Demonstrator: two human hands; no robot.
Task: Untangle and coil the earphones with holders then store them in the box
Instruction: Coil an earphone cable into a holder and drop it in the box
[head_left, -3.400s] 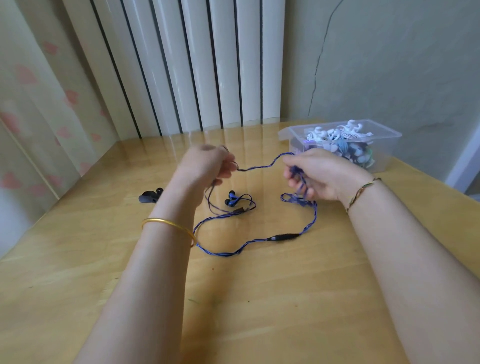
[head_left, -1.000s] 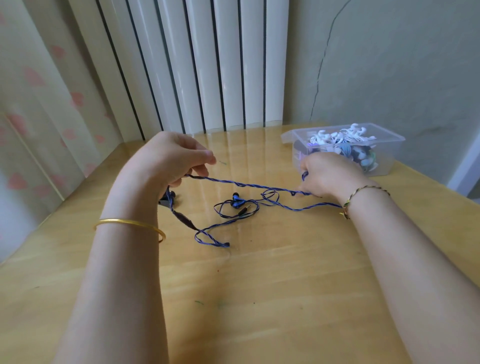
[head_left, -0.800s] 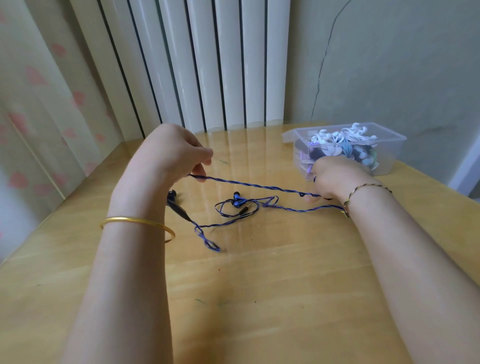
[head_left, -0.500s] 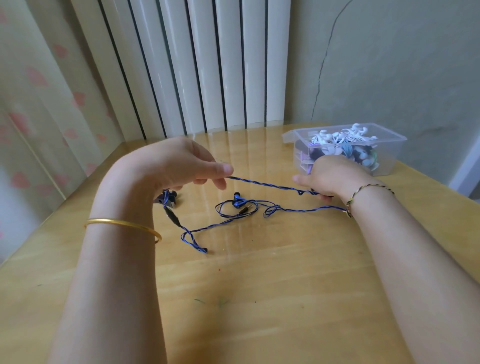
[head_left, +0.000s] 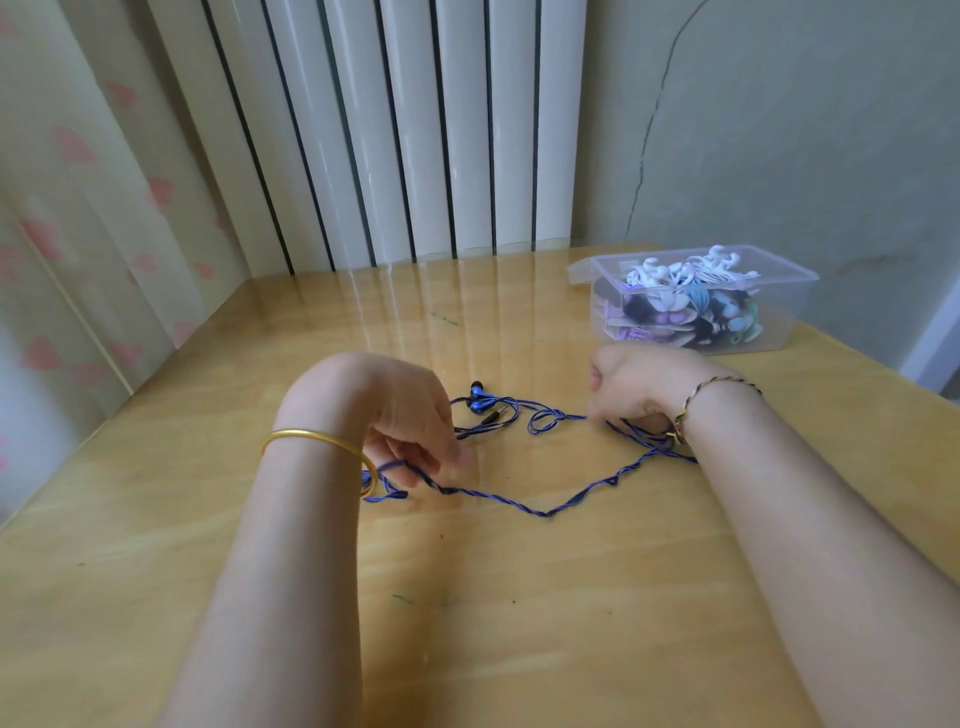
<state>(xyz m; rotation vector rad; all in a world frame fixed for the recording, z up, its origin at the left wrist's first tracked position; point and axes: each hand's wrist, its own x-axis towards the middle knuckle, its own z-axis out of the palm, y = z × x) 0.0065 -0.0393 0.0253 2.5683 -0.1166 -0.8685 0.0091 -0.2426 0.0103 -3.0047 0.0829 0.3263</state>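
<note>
While the blue twisted earphones lie slack on the wooden table, the cord runs from hand to hand, with buds and jack in a small loop between them. The left hand curls its fingers round one stretch of cord. The right hand is fisted on another, fingertips hidden. Just behind it stands the clear box, holding coiled sets.

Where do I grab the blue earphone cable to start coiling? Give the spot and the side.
Probably at the plug: it lies free on the table beside the earbuds, a stiff straight end. Come from above and pinch its sides; the cable elsewhere is limp and looped.
</note>
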